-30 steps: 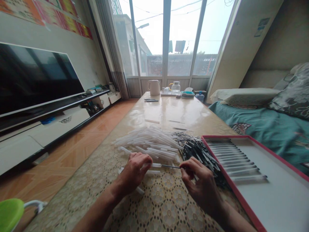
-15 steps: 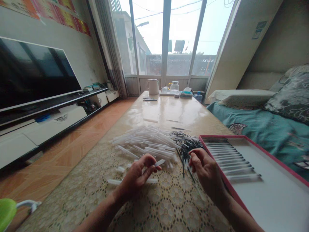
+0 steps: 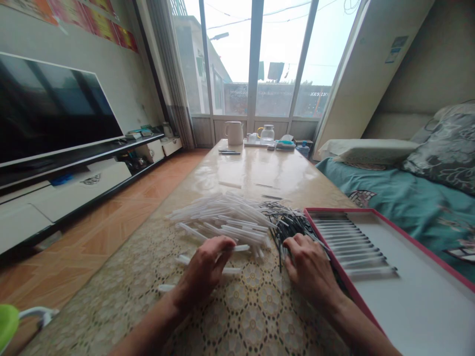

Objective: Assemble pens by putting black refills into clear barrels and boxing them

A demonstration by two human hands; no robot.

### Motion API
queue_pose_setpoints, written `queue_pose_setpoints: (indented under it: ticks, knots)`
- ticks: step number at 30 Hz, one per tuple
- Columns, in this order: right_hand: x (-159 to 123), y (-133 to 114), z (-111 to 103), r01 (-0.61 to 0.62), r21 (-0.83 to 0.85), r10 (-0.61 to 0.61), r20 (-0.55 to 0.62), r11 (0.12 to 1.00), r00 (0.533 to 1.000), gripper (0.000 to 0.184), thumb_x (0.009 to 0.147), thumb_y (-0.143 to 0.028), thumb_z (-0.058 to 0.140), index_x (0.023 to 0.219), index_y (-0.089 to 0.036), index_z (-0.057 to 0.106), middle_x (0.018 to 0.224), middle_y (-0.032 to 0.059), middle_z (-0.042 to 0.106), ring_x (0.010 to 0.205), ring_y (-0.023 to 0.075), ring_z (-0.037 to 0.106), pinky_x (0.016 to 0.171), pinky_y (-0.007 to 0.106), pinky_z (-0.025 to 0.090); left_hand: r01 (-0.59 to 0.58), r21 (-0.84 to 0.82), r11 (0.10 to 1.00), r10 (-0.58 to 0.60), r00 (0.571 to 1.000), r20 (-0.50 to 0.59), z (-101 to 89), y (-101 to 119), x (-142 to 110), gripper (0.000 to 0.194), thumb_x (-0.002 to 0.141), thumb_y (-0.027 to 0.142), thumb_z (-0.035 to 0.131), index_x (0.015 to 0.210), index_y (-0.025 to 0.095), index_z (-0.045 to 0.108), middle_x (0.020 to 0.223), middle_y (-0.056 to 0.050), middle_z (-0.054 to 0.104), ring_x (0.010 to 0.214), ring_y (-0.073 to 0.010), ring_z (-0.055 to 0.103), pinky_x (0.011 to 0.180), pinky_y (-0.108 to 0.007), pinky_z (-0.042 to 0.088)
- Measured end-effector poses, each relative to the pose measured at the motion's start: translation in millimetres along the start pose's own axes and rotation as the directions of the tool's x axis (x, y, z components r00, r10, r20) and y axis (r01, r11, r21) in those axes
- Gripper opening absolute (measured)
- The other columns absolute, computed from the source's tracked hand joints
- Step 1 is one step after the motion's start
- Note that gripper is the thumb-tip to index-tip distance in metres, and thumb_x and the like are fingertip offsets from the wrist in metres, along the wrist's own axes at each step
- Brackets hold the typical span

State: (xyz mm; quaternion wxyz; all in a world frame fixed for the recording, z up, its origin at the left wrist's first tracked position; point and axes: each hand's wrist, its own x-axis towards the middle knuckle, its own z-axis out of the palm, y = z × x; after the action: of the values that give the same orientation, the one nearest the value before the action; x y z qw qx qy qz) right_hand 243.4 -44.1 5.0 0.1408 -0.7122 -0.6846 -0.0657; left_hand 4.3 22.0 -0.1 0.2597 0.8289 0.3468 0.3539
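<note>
My left hand [image 3: 208, 263] pinches a tube [image 3: 242, 247]. Right hand [image 3: 310, 269], curled, likely picks rods [image 3: 290, 226] at one o'clock — grip hidden. Isolate one.

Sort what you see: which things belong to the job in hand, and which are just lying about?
Job in hand:
left hand holding a white tube
right hand at the dark rods
heap of white tubes
red-rimmed box

Just lying about:
jug
glass pitcher
television
pillow

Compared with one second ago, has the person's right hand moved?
Yes: judged against the red-edged box, the right hand has moved forward and slightly rightward, to the pile of dark rods.
</note>
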Motion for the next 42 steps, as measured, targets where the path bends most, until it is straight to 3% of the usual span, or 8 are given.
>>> queue_pose_setpoints:
  ticks: [4,10,17,23,31,35,38,42]
  knots:
    - [0.5,0.8,0.6,-0.028,0.0,0.028,-0.024,1.0,0.999,0.015,0.079,-0.011,0.05,0.085,-0.019,0.06,0.085,0.0057,0.057,0.086,0.0219,0.051,0.079,0.032,0.033,-0.163,0.221,0.962,0.14,0.983,0.119,4.3,0.1,-1.7,0.019,0.087,0.016,0.046,0.094,0.02,0.063,0.087,-0.006,0.066,0.084,-0.019,0.058,0.074,-0.031,0.045]
    - [-0.5,-3.3,2.4,-0.002,0.033,0.003,-0.051,0.999,0.999,0.009,0.082,-0.021,0.052,0.085,-0.02,0.061,0.085,0.0049,0.057,0.087,0.0225,0.05,0.079,0.033,0.033,-0.135,0.485,0.864,0.204,0.975,-0.092,-3.5,13.2,-3.9,0.023,0.085,0.019,0.05,0.097,0.026,0.069,0.08,-0.006,0.059,0.079,-0.0216,0.055,0.072,-0.038,0.043]
    - [1.5,-1.9,3.7,-0.027,0.023,0.029,-0.098,0.999,0.995,0.012,0.081,-0.017,0.05,0.084,-0.02,0.061,0.085,0.0056,0.058,0.088,0.0221,0.052,0.079,0.033,0.034,0.134,-0.056,0.989,-0.141,0.976,-0.166,1.3,16.9,-6.3,0.022,0.085,0.024,0.052,0.102,0.023,0.064,0.082,-0.005,0.07,0.072,-0.0179,0.066,0.067,-0.028,0.049]
    - [4.6,10.6,-10.5,-0.105,0.035,0.109,-0.119,0.994,0.987,0.014,0.081,-0.014,0.047,0.083,-0.02,0.06,0.085,0.0048,0.059,0.087,0.0203,0.055,0.074,0.029,0.036,0.353,-0.651,0.672,-0.487,0.873,-0.03,1.6,18.8,3.6,0.025,0.078,0.036,0.058,0.091,0.015,0.061,0.072,-0.006,0.068,0.059,-0.0171,0.064,0.047,-0.025,0.05]
    - [-1.8,23.8,-21.5,-0.081,-0.056,0.09,0.185,0.995,0.979,0.01,0.079,-0.017,0.05,0.079,-0.021,0.058,0.082,0.0024,0.065,0.078,0.0201,0.06,0.06,0.027,0.031,0.348,-0.756,0.554,-0.573,0.819,-0.043,0.6,9.2,5.9,0.028,0.072,0.036,0.067,0.087,0.018,0.053,0.049,0.006,0.056,0.029,-0.0017,0.033,0.028,-0.011,0.024]
    - [-3.6,28.6,-20.8,-0.03,-0.154,0.059,0.182,0.988,0.981,0.012,0.077,-0.014,0.05,0.078,-0.021,0.059,0.081,0.0039,0.065,0.077,0.0211,0.061,0.061,0.028,0.03,0.301,-0.752,0.587,-0.519,0.852,-0.064,2.5,21.7,5.1,0.082,0.074,0.032,0.067,0.139,0.027,0.018,0.058,0.006,0.062,0.03,-0.0052,0.042,0.028,-0.013,0.031]
    - [-4.5,31.1,-20.3,-0.015,-0.18,0.049,0.187,0.984,0.981,0.011,0.076,-0.014,0.051,0.073,-0.02,0.06,0.078,0.0044,0.065,0.076,0.0214,0.061,0.062,0.029,0.031,0.332,-0.738,0.588,-0.533,0.845,-0.045,5.3,26.1,3.7,0.109,0.073,0.029,0.069,0.142,0.029,-0.015,0.061,0.004,0.065,0.034,-0.0089,0.05,0.03,-0.015,0.036]
    - [-4.4,28.1,-12.1,-0.018,-0.156,0.048,0.191,0.988,0.98,0.007,0.076,-0.017,0.053,0.078,-0.019,0.059,0.082,0.0067,0.066,0.081,0.0232,0.06,0.064,0.029,0.033,0.384,-0.751,0.537,-0.558,0.829,0.024,11.4,18.2,3.0,0.113,0.07,0.03,0.072,0.143,0.019,-0.014,0.063,0.0,0.067,0.038,-0.0109,0.053,0.032,-0.017,0.039]
